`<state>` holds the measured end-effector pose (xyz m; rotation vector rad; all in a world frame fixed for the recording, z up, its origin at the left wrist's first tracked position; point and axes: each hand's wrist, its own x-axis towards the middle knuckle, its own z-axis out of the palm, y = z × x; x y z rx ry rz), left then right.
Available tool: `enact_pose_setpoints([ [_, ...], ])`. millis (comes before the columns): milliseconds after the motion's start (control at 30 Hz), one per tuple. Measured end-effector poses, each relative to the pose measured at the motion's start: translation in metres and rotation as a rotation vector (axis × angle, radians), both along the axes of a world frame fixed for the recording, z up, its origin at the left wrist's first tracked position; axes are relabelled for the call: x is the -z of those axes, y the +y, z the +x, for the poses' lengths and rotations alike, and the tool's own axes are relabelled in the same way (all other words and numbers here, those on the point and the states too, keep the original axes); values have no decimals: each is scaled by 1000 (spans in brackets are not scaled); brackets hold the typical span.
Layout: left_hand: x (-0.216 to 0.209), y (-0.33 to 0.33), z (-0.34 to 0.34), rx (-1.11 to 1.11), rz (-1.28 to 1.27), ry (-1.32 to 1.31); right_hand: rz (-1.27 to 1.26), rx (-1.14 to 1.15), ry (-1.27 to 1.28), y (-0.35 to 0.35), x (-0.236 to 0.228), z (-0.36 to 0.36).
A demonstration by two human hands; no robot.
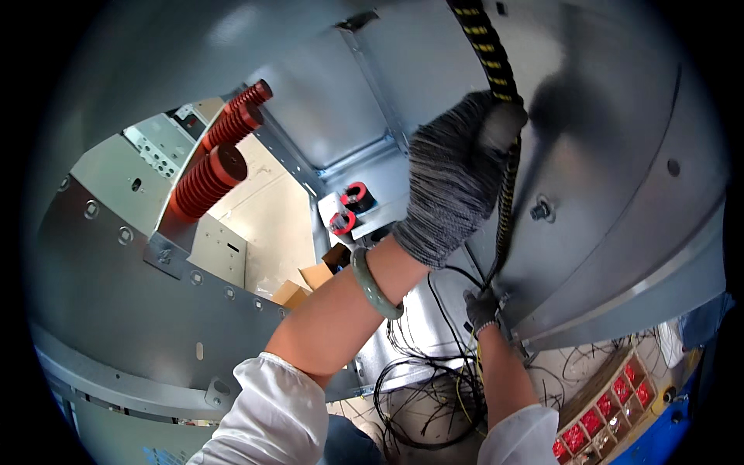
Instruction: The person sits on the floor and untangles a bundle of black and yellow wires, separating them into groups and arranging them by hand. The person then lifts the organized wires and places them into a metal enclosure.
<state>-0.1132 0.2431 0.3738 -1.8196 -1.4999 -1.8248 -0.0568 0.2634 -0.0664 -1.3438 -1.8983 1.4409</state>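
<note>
My left hand [461,167], in a grey knitted glove, reaches up and closes round a black cable bundle with yellow marks [492,58]. The bundle comes down from the top edge along the metal panel and passes through my fist. A green bangle [376,287] sits on my left forearm. Lower down, my right hand [482,306], gloved too, is closed round the lower part of the same bundle, beside the panel's bottom corner. Below it, loose black wires [434,380] hang and coil, with a few yellow ones among them.
Red ribbed insulators [211,180] stand at the left by a cabinet opening. Red-and-black rings [356,197] lie further in. A bolt [541,209] juts from the right panel [620,155]. A compartmented box of red packets [593,422] stands at lower right.
</note>
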Motion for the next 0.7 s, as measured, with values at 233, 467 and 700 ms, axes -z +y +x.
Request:
enact_pose_setpoints([
  [233,34,-6,8,-245,-146,87,-16,-127,12,-16,-4,23],
  [467,124,-21,9,-451,-349,142,373,-1091,-597,-76,-148,94],
  [700,216,-33,28,-319,-584,102,1096,-712,-268,-74,-361,127],
])
